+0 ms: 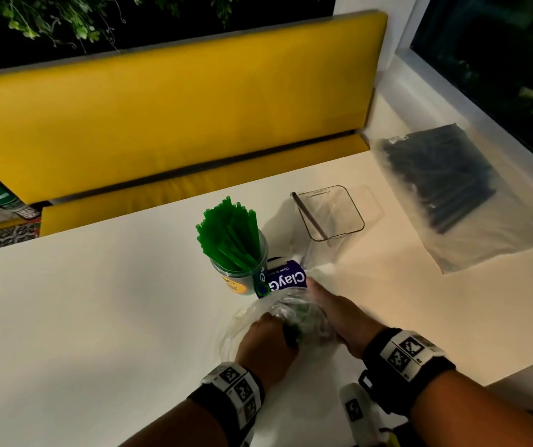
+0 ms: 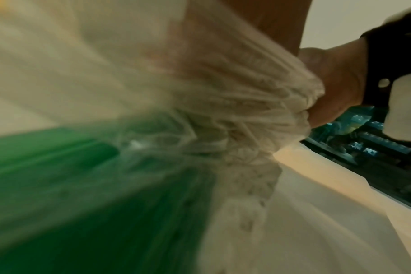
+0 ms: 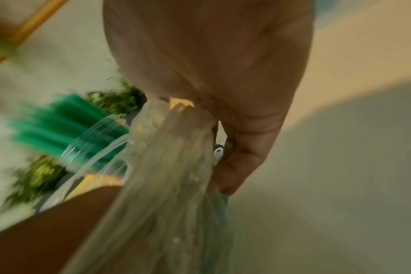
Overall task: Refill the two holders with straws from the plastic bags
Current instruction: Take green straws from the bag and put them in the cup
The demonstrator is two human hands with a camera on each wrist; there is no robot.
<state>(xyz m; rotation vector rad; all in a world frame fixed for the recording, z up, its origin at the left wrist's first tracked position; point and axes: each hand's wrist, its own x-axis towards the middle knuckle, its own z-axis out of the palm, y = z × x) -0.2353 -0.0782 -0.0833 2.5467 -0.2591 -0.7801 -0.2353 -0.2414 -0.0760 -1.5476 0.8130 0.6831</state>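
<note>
A round clear holder (image 1: 242, 272) stands mid-table, packed with upright green straws (image 1: 229, 233). Right of it stands a square clear holder (image 1: 329, 217) with a single dark straw (image 1: 310, 217) leaning inside. In front of them lies a crumpled clear plastic bag (image 1: 291, 317) with a purple label (image 1: 286, 280) and a few green straws inside. My left hand (image 1: 268, 337) grips the bag's gathered near end. My right hand (image 1: 332, 311) grips the bag from the right side. In the right wrist view the bunched plastic (image 3: 171, 148) runs through my right hand (image 3: 223, 92). The left wrist view is blurred, showing plastic (image 2: 235, 111) and green.
A second clear bag (image 1: 452, 188) full of dark straws lies at the table's right side near the window. A yellow bench (image 1: 168, 117) runs along the table's far edge. The white table (image 1: 81, 301) stretches bare to the left.
</note>
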